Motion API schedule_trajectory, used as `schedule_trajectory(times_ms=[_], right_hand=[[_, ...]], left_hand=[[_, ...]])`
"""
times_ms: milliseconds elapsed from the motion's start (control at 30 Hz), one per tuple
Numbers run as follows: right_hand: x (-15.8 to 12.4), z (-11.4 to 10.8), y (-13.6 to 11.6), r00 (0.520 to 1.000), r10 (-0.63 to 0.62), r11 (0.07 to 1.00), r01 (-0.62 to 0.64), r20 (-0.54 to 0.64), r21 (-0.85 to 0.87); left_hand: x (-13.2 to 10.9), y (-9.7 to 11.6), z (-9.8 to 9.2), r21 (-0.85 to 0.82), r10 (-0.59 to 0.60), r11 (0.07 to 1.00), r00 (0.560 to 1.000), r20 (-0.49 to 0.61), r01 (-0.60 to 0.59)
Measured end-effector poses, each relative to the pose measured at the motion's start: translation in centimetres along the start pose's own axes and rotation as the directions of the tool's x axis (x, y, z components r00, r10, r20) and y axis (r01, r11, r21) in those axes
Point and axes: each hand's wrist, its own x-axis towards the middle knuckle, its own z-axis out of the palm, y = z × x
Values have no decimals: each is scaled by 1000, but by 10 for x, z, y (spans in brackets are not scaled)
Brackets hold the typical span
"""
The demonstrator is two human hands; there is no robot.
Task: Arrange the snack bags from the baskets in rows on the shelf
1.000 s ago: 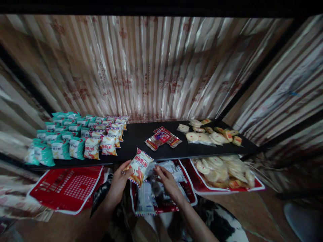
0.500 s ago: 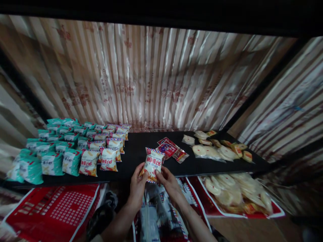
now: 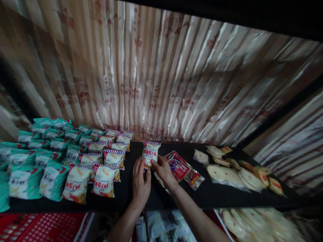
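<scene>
A white and orange snack packet (image 3: 150, 153) with a striped top edge stands upright near the back of the black shelf (image 3: 227, 196). My left hand (image 3: 140, 183) and my right hand (image 3: 163, 170) both grip its lower part, fingers closed on it. To its left stand rows of the same white-orange packets (image 3: 104, 179). Just right of my right hand lie red sachets (image 3: 179, 167).
Green packets (image 3: 25, 179) fill the shelf's left end. Round pale crackers in clear wrappers (image 3: 237, 174) lie at the right end. A red basket (image 3: 45, 227) sits below at left, and a tray of crackers (image 3: 254, 225) below at right. A striped curtain hangs behind.
Both hands have carried the white-orange packet up from the bag below and back onto the shelf, standing it beside the rows. The camera has moved closer and tilted upward.
</scene>
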Motion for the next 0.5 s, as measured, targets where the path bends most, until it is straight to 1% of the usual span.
schedule_trajectory(times_ms=[67, 167, 333, 500], right_hand=[[22, 9, 6, 1000, -15, 999, 15, -8, -42], [54, 24, 17, 999, -36, 994, 31, -40, -103], [93, 51, 31, 998, -22, 991, 15, -52, -134], [116, 71, 32, 998, -56, 977, 50, -18, -209]], left_hand=[[12, -5, 2, 67, 11, 998, 999, 43, -14], [31, -14, 6, 127, -45, 991, 996, 75, 35], [57, -32, 12, 152, -94, 984, 995, 26, 89], [71, -47, 12, 177, -160, 971, 987, -13, 160]])
